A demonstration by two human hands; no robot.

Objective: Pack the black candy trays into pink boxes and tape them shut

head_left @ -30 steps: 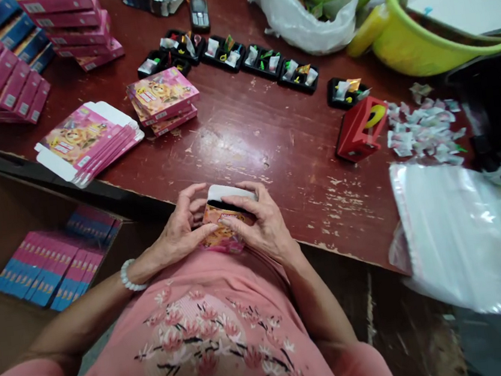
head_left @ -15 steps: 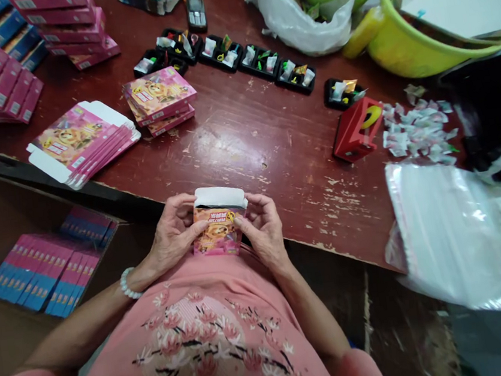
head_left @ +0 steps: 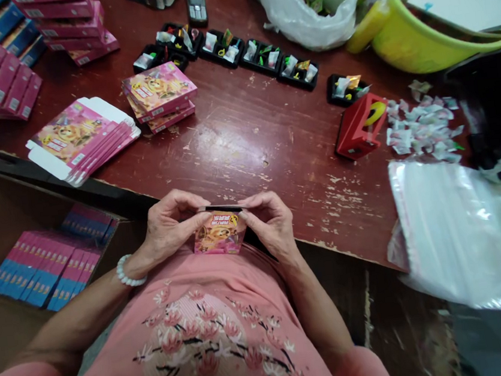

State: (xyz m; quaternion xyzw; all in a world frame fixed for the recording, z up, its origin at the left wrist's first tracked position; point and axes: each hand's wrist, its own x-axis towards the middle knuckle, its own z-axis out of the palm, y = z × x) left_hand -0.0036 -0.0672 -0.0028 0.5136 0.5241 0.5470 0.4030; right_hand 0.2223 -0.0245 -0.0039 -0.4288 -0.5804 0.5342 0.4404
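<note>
Item under work: a small pink-and-yellow printed cardboard box (head_left: 220,237), held upright against the person's front, left of the red plastic tape dispenser (head_left: 358,130) and nearer the body than it. A dark strip runs along the upper edge; whether this is the mouth or some content cannot be determined.

Left hand (head_left: 171,224): grasping the box's upper left corner, thumb and fingers pinched. Right hand (head_left: 272,221): same grip, upper right corner.

Step in hand, as judged: folding down the top flap. Good practice: level thumbs, equal pressure at both corners, flap edge guided inside the wall, panel not bowed.

Surroundings, on the scuffed dark-red wooden desk (head_left: 224,118): white paper sachets (head_left: 422,126), just right of the dispenser; black plastic compartment trays (head_left: 295,82), farther back and left; flattened pink cartons with white flaps (head_left: 76,141), well left of it.
</note>
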